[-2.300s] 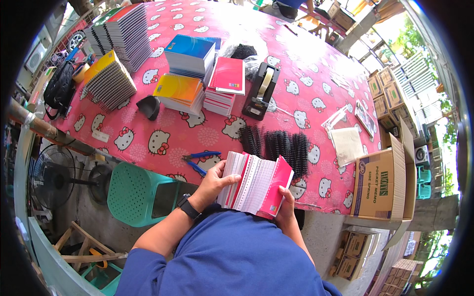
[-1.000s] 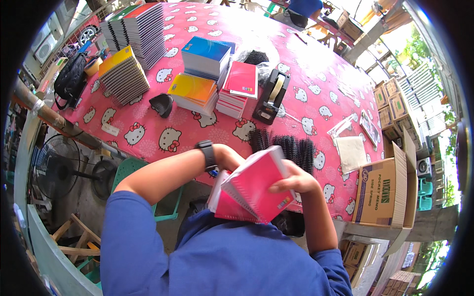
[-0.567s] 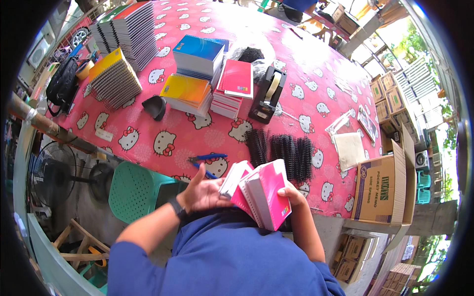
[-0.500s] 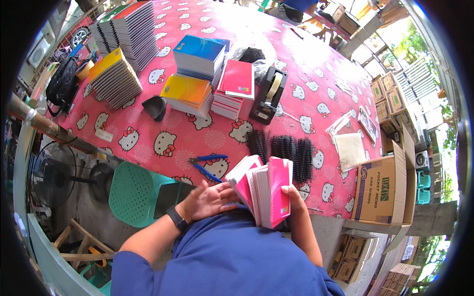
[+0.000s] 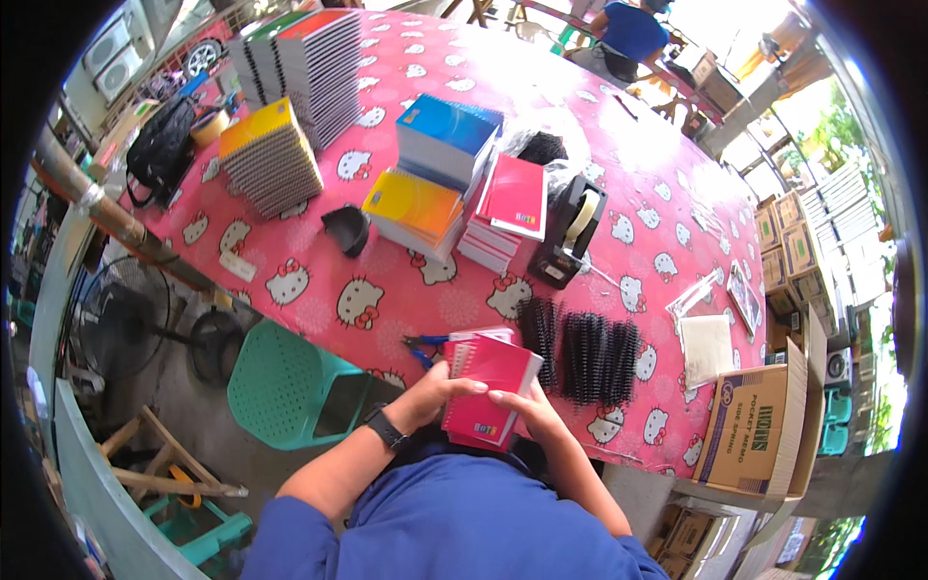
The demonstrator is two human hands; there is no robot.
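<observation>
Clock positions are from the held stack, 12 being straight across the table. The tabletop (image 5: 319, 324) has a glossy pink cover with a cat-face print. Stiff black plastic coils (image 5: 585, 358), ribbed and springy-looking, lie bunched at 1 to 3. Squarish black tape dispenser (image 5: 551, 263) at 1, pale roll on it. Loose stack of pink pads (image 5: 517, 198) at 12, smooth yellow pads (image 5: 411, 201) at 11. Wire-edged yellow notebooks (image 5: 271, 155) further out between 10 and 11. Corrugated brown carton (image 5: 739, 435) at 3, flaps up. Perforated green plastic stool (image 5: 275, 387) at 9.

Blue-handled pliers (image 5: 423, 340) at 10 are partly covered by the stack and left hand. Glare washes out the far end of the table; a co-worker (image 5: 633, 43) at 1 is cut off by the top edge. Can't count the pads held.

Held pink notebooks (image 5: 493, 362) are over the near table edge, in front of the belly: glossy cover, small multicolour mark at lower right, white page edges, slightly uneven stack. Left hand (image 5: 430, 394) and right hand (image 5: 535, 414) grip it from both sides, thumbs on the cover, nearly tip to tip. Fingers underneath are hidden.
</observation>
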